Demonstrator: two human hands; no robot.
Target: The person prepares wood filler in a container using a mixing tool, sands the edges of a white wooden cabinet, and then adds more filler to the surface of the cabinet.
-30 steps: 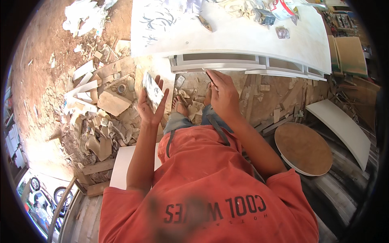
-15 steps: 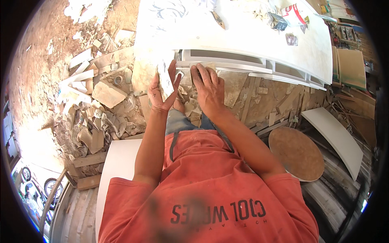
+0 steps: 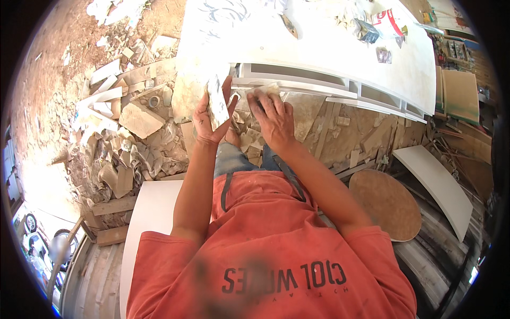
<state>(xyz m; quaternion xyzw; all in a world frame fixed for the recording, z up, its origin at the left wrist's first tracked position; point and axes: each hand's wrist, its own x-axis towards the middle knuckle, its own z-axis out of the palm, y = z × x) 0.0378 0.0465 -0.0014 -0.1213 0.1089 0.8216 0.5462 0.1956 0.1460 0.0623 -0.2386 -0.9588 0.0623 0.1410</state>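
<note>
Both hands (image 3: 277, 121) closer together than a second ago, the right now palm-down.

My left grip (image 3: 209, 131) held a pale, dark-smeared slab (image 3: 218, 103) near the left part of the front edge of the white worktop (image 3: 329, 52). My right grip (image 3: 275, 119) curled over a pale piece (image 3: 273, 88), mostly hidden, by that edge. A red-and-white packet (image 3: 388, 24) lay on the worktop, broken scraps (image 3: 142, 120) littered the ground (image 3: 56, 106) to its left, and a brown disc (image 3: 385, 204) lay well apart from its front.
</note>
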